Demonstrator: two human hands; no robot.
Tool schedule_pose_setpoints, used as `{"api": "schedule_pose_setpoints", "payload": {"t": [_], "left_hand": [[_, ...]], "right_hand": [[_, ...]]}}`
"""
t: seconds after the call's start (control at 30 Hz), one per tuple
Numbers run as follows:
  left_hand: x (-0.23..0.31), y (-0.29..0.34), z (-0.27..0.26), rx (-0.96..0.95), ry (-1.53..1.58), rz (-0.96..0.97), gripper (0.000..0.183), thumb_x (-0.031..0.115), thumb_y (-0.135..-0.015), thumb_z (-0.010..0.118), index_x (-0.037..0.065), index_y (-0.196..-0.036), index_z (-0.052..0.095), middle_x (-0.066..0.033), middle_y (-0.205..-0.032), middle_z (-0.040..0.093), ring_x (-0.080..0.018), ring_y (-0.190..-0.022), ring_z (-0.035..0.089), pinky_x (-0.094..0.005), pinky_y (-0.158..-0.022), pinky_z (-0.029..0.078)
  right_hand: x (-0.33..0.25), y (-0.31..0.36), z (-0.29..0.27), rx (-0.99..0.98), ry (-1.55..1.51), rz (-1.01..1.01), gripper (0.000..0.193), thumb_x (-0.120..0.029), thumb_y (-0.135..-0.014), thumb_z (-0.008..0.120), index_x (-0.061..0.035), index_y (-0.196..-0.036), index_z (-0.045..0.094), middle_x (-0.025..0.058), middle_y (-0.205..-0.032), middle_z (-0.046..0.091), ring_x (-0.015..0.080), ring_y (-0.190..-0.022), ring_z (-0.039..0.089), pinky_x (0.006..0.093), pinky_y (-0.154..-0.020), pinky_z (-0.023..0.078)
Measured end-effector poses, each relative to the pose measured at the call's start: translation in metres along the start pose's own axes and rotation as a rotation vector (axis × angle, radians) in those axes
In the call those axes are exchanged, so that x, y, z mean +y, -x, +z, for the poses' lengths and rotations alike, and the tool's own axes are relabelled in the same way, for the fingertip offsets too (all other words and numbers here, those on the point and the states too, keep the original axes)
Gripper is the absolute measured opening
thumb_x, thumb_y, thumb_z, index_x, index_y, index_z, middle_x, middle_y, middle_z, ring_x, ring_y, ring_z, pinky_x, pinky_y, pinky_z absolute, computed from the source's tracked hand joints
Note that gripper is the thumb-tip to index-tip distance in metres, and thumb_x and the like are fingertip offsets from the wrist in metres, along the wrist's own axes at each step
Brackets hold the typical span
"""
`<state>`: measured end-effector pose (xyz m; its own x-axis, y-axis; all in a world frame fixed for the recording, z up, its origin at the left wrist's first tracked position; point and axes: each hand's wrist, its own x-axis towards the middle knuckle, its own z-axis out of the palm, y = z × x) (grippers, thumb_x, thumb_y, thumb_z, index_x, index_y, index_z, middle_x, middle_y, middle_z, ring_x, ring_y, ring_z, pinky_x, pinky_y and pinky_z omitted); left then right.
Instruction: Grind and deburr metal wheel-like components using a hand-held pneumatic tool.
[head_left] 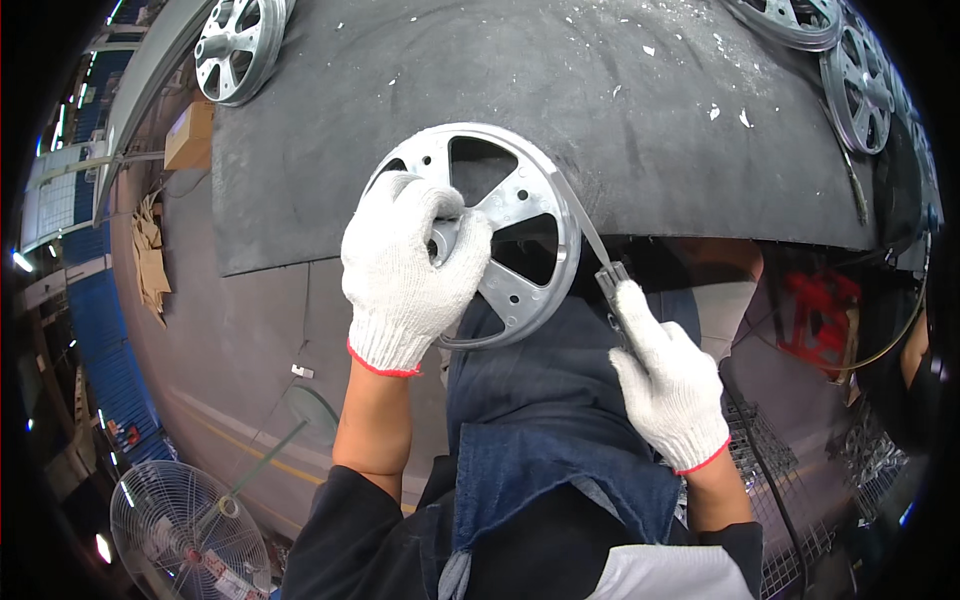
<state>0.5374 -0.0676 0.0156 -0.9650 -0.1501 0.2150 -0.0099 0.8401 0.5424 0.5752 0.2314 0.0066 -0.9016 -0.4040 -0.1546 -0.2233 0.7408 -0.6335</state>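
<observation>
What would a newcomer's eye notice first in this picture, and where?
Probably the large silvery spoked wheel near the centre, held by the white-gloved left hand. To its right, the white-gloved right hand grips a tool whose long, narrow end runs alongside it. A big round fan stands out at lower left.

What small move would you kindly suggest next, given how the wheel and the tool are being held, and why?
I'd probably draw the narrow tool lightly along the edge of the wheel: the right hand holds it at that edge, while the left hand grips the wheel near its centre.
</observation>
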Motion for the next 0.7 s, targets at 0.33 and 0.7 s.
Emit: {"api": "schedule_pose_setpoints", "payload": {"t": [0.33, 0.7], "left_hand": [[0.002, 0.011, 0.002, 0.050, -0.094, 0.005, 0.036, 0.014, -0.082, 0.097, 0.004, -0.111, 0.080, -0.0129, -0.110, 0.075, -0.0284, -0.098, 0.077, -0.0394, -0.088, 0.061], [-0.016, 0.024, 0.011, 0.109, 0.000, 0.120, 0.035, -0.001, -0.082, 0.094, 0.002, -0.109, 0.072, -0.0125, -0.113, 0.071, -0.0272, -0.104, 0.072, -0.0397, -0.096, 0.059]], "right_hand": [[0.015, -0.003, 0.008, -0.014, -0.036, -0.078, 0.082, -0.010, -0.098, 0.083, -0.0192, -0.174, 0.053, 0.0120, -0.091, 0.072, 0.0266, -0.070, 0.073, 0.0421, -0.069, 0.061], [0.037, -0.030, -0.004, -0.640, -1.584, 0.557, 0.095, -0.003, -0.101, 0.060, -0.0204, -0.187, 0.023, 0.0065, -0.085, 0.062, 0.0109, -0.055, 0.053, 0.0285, -0.049, 0.045]]}}
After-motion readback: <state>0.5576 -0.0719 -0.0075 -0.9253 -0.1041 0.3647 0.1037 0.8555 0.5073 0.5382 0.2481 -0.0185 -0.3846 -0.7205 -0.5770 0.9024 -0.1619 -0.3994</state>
